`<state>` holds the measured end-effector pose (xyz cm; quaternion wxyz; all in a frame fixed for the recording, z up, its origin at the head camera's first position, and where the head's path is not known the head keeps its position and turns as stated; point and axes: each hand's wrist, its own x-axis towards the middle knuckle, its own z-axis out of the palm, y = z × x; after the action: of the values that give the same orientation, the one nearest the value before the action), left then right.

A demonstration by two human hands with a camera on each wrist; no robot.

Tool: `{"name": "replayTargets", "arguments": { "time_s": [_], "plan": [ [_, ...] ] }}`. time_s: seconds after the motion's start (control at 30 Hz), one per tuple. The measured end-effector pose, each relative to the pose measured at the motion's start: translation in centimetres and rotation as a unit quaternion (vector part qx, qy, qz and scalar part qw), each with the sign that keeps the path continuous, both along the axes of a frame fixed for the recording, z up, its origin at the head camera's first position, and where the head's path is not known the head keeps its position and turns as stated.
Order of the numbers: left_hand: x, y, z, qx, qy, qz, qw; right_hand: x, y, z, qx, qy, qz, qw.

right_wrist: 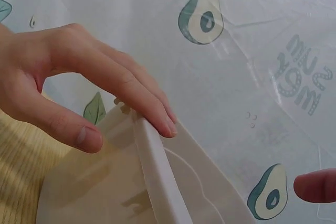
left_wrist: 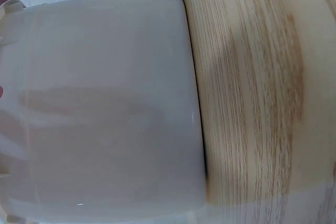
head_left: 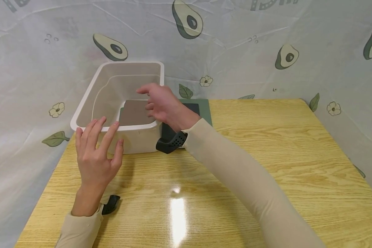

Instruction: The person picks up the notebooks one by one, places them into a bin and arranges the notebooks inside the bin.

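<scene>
A white bin [head_left: 142, 128] stands at the back left of the table, a flat grey-brown piece [head_left: 135, 113] with a green edge lying on its floor. The fingers of my left hand [head_left: 96, 158] are spread over its front-left rim, thumb by the outer wall; this hand [right_wrist: 58, 51] also shows in the right wrist view, fingertips on the rim. Above the bin's right side is my right hand [head_left: 162, 103], index finger reaching left and the others loosely bent, holding nothing visible. The left wrist view shows the bin's outer wall [left_wrist: 105, 108].
Right of the bin, partly hidden by it and my right arm, a dark flat thing [head_left: 193, 106] lies with a green sheet [head_left: 205, 109] on the wood-grain table [head_left: 266, 137]. A cloth with avocado prints [head_left: 235, 62] hangs behind.
</scene>
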<state>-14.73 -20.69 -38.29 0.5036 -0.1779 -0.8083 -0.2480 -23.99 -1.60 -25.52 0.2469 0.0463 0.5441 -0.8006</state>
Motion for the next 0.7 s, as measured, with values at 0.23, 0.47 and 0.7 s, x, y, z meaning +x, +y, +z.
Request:
{"name": "replayTargets", "arguments": {
  "time_s": [0.23, 0.47, 0.7],
  "plan": [
    [0.1, 0.0, 0.1, 0.002, -0.001, 0.002, 1.0, 0.1, 0.3, -0.2, 0.002, 0.025, 0.029, 0.9993],
    [0.1, 0.0, 0.1, 0.005, 0.0, 0.001, 1.0, 0.4, 1.1, -0.5, 0.05, 0.113, 0.065, 0.9903],
    [0.1, 0.0, 0.1, 0.0, -0.003, 0.001, 1.0, 0.7, 2.2, -0.3, 0.194, 0.258, 0.085, 0.9426]
  ]
}}
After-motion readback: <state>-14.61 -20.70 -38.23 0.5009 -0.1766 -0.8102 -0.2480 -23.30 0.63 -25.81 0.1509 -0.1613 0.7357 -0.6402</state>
